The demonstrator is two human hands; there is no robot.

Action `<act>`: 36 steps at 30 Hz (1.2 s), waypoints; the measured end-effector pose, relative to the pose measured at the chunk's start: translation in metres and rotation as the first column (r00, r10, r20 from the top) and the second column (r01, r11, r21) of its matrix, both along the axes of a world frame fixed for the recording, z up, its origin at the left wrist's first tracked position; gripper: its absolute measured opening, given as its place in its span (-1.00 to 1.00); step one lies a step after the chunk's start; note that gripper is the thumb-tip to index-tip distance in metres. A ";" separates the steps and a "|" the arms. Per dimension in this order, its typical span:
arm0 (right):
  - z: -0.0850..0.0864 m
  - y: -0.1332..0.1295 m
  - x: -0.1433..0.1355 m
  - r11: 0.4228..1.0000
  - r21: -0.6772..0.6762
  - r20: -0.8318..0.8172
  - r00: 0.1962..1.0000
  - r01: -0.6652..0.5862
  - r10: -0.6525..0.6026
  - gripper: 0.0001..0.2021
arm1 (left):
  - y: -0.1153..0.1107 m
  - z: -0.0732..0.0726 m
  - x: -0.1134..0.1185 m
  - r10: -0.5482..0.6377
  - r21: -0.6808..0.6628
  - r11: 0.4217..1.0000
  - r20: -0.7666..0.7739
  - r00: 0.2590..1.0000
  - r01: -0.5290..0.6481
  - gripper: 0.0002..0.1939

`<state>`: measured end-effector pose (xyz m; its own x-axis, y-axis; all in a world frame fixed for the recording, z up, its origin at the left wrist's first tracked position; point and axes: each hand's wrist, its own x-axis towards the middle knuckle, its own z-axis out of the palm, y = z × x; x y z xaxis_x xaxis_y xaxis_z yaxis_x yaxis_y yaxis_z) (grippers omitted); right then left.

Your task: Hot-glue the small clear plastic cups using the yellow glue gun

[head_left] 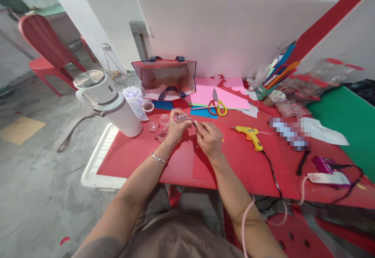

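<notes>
My left hand point(177, 128) is closed around a small clear plastic piece point(181, 118), shaped like a cup or bottle end. Close beside it, my right hand point(209, 136) pinches a thin dark-tipped tool point(194, 124) whose tip meets or nearly meets the plastic; its kind is mostly hidden by the fingers. Left of my left hand lie several clear plastic cup-like pieces point(153, 127). Scissors point(216, 104) with red and yellow handles rest beyond my right hand, with a striped pencil-like stick point(202, 107) across them. A yellow glue gun point(249, 135) lies to the right.
A large white tumbler point(125, 119) with a strap stands at the left edge beside an open bag point(165, 78). Pink sheets point(231, 94) lie at the back, before a white board point(228, 31). Clear bottles point(322, 74) and a power strip cable point(328, 178) occupy the right.
</notes>
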<state>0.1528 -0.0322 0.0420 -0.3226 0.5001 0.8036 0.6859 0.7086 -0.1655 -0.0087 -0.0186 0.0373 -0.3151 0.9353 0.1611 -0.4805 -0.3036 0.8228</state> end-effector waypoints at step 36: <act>-0.001 -0.001 0.002 0.999 -0.024 0.032 0.999 0.043 -0.042 -0.66 | -0.003 0.004 -0.001 -0.022 -0.006 1.000 -0.027 0.999 0.022 -0.24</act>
